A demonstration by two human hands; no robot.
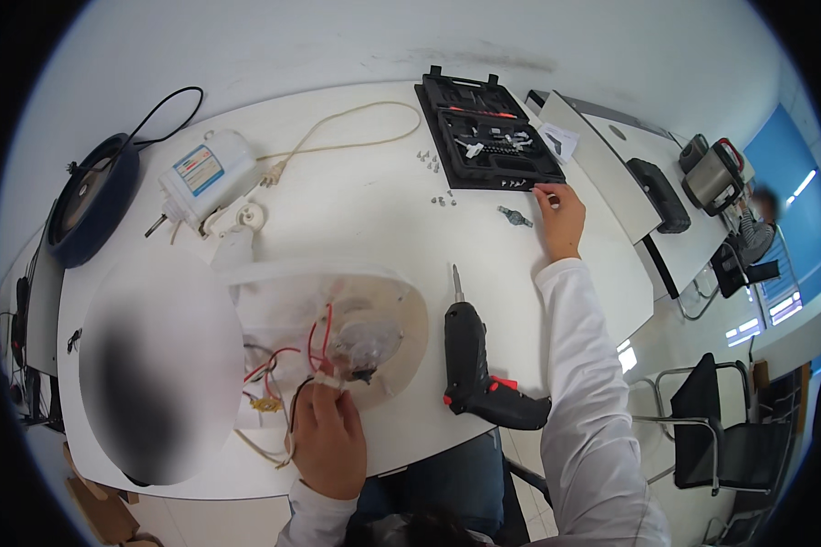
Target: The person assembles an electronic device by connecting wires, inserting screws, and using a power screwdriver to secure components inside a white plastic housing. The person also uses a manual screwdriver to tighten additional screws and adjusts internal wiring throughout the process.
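Observation:
My left hand (328, 442) is closed at the near edge of an open white plastic housing (410, 319), its fingertips pinching a bundle of wires (323, 360). Red wires and a clear-wrapped lump (369, 345) lie inside the housing. My right hand (561, 223) reaches to the front edge of an open black tool case (497, 164). Its thumb and fingertips are pinched together beside small screws (518, 184) on the case edge; whatever they hold is too small to make out. Between my arms lies a black cordless screwdriver (468, 360) with its bit pointing away.
Several loose screws (441, 201) and a wristwatch (514, 217) lie before the case. A white motor unit (223, 164) with a cream cord (337, 118) and a dark blue round base (109, 210) stand at the left. A large blurred white object (192, 356) covers the near left.

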